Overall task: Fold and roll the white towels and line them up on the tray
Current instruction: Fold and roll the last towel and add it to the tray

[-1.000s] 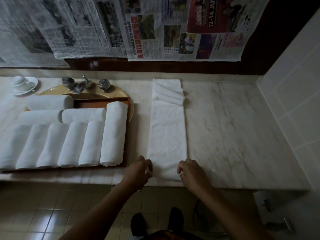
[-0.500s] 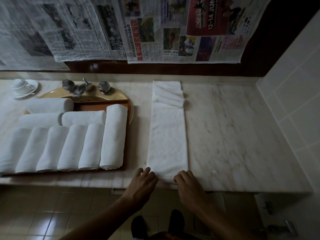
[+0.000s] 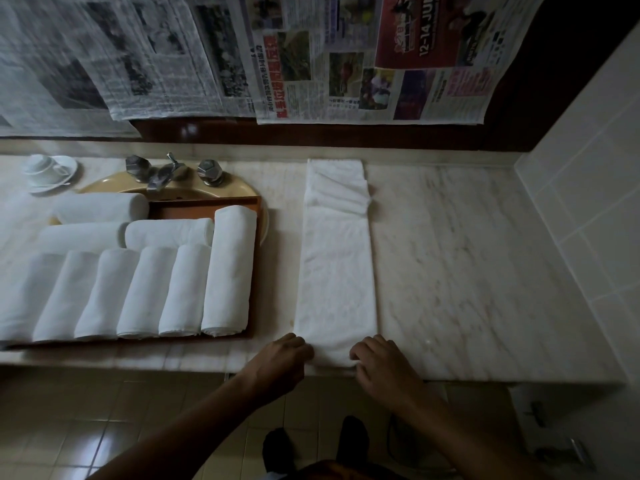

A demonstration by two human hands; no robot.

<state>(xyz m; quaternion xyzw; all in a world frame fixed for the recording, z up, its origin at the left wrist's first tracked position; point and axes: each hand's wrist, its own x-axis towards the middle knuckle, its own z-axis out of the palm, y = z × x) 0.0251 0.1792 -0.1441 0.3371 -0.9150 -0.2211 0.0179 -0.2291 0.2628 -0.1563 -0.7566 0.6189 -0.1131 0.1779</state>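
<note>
Beside nine rolled towels [image 3: 228, 268], one flat towel [image 3: 336, 271].

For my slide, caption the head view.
Left hand and right hand grip a folded towel beside tray of rolled towels.

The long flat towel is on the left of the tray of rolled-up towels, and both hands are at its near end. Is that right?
No. The head view shows the long towel lying flat to the right of the tray of rolled towels, not the left. The left hand and right hand are at its near end.
</note>
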